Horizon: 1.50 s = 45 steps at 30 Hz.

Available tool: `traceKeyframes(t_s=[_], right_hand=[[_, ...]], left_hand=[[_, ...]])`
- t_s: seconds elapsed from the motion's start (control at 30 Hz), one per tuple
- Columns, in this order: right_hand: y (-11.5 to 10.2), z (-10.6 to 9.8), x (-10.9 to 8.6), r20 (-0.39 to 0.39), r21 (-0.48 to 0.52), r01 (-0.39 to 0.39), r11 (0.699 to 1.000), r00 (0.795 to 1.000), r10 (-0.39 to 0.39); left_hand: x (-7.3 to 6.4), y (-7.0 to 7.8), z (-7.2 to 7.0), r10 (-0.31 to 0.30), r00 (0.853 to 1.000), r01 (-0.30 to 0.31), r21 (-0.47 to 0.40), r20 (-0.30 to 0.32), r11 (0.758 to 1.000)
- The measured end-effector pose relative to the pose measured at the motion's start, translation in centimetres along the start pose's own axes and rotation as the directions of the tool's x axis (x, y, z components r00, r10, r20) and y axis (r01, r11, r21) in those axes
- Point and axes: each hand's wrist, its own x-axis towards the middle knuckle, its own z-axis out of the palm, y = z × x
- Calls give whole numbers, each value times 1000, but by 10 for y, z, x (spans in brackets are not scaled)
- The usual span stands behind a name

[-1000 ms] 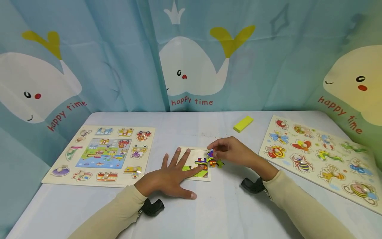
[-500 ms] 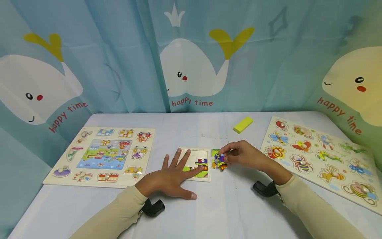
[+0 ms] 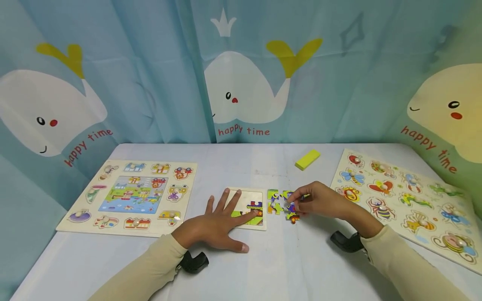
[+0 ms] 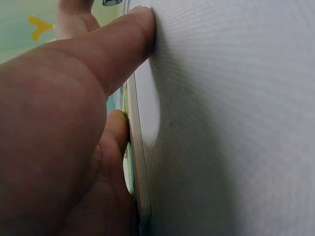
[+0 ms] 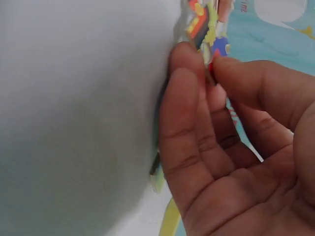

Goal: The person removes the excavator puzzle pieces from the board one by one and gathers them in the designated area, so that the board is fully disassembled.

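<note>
My left hand (image 3: 214, 228) lies spread over a small wooden puzzle tray (image 3: 246, 195), its fingers straight across the frame. Beneath and beside the index finger show fitted pieces (image 3: 255, 205) in purple, black and green. Right of the tray, my right hand (image 3: 320, 201) pinches a colourful jigsaw piece (image 3: 290, 208) between thumb and fingertips. The right wrist view shows the blue and red of that jigsaw piece (image 5: 216, 54) at the thumb tip. Other loose jigsaw pieces (image 3: 276, 202) lie between the tray and this hand. Fingers partly hide the pieces there.
A vehicle knob puzzle board (image 3: 109, 225) lies at the left. An insect knob puzzle board (image 3: 361, 190) lies angled at the right. Toward the back of the table rests a yellow-green block (image 3: 307, 159). A blue whale-print curtain (image 3: 162, 83) hangs behind the table.
My right hand has moved right, away from the tray, with jigsaw pieces. Several now lie apart beside the tray, separated from the one at the fingertips. The left hand stays in place.
</note>
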Motion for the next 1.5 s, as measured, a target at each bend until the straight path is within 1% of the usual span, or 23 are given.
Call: traceKeyframes(t_s=[0.2,0.4,0.57,0.77,0.87,0.93,1.07,1.13,1.23,1.3,1.5], right_hand=[[-3,-1,1,-4,-25,3,1000,1000,-3],[-6,1,2,-13,-78,1,997,1000,-2],[-8,1,2,-4,-73,-9,997,1000,9],[-9,1,2,-14,-60,-25,998,1000,24],[-10,1,2,-36,-88,-31,996,999,28],[-11,1,2,-71,-130,-35,991,997,26],[-12,2,3,-147,-193,-36,980,989,7],[-13,3,5,-168,-208,-25,978,986,-10],[-14,4,9,-172,-218,5,976,984,-43],[-16,6,13,-170,-218,22,976,984,-60],[-23,14,24,-160,-198,79,977,981,-112]], left_hand=[[0,0,0,3,1000,-3,1,-10,1000],[0,-1,1,7,1000,-7,-10,-13,1000],[0,-1,2,5,1000,-5,-5,-11,1000],[1,-2,2,0,1000,0,-1,-6,1000],[0,-2,2,0,1000,0,-4,-2,1000],[0,-2,2,3,1000,-3,-8,-2,1000],[0,-2,1,9,1000,-9,-7,-1,1000],[0,-1,1,9,1000,-9,-2,-1,1000],[0,0,1,8,1000,-8,-1,-8,1000],[0,0,0,17,1000,-17,-8,-17,1000],[2,0,0,66,997,-68,-56,-33,996]])
